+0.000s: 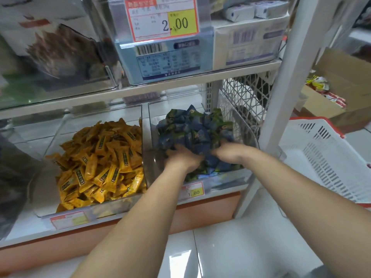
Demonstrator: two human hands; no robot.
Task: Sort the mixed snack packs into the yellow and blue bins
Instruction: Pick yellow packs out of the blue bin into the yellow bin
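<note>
Both hands are digging into the blue packs [192, 129] heaped in the clear bin [244, 125] just right of the yellow packs [100, 157]; left hand [183, 157] and right hand [228, 151] are pressing in, grip hidden. These crinkly pouches look light and slippery, likely best scooped in bunches

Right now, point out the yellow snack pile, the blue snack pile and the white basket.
yellow snack pile [100, 163], head view, middle of the heap.
blue snack pile [192, 131], head view, middle of the heap, above the hands.
white basket [321, 155], head view, slotted side wall.
</note>
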